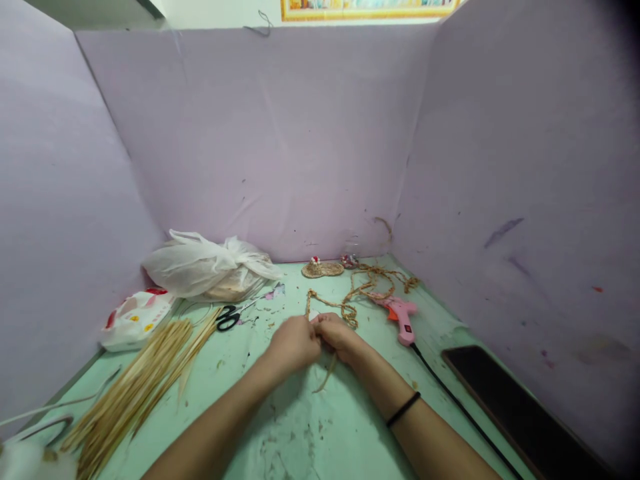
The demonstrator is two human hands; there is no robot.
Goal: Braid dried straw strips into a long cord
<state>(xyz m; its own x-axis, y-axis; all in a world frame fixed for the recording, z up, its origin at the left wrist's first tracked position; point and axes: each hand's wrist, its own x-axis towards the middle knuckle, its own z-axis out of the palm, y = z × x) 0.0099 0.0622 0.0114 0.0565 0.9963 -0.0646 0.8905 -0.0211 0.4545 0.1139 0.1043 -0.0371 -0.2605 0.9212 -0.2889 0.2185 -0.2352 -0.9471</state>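
My left hand (pixel 295 343) and my right hand (pixel 338 333) meet above the middle of the table, fingers closed in a pinch. Between them they grip the end of a braided straw cord (pixel 309 304); the exact hold is hidden by the fingers. From there the braid rises a little, bends right and lies in loose loops toward the back right. A thin loose straw strand (pixel 327 375) hangs below my right hand. Beyond the hands, near the back wall, sits a small woven slipper-shaped piece (pixel 323 269) with a red and white decoration on top.
At left lie a bundle of dry straw (pixel 135 387), black-handled scissors (pixel 229 319), a tissue pack (pixel 140 320) and a white plastic bag (pixel 210 267). Right of the hands are a pink glue gun (pixel 404 321), its black cable (pixel 460 407) and a dark phone-like slab (pixel 520 413). Lilac partitions (pixel 280 147) enclose the table.
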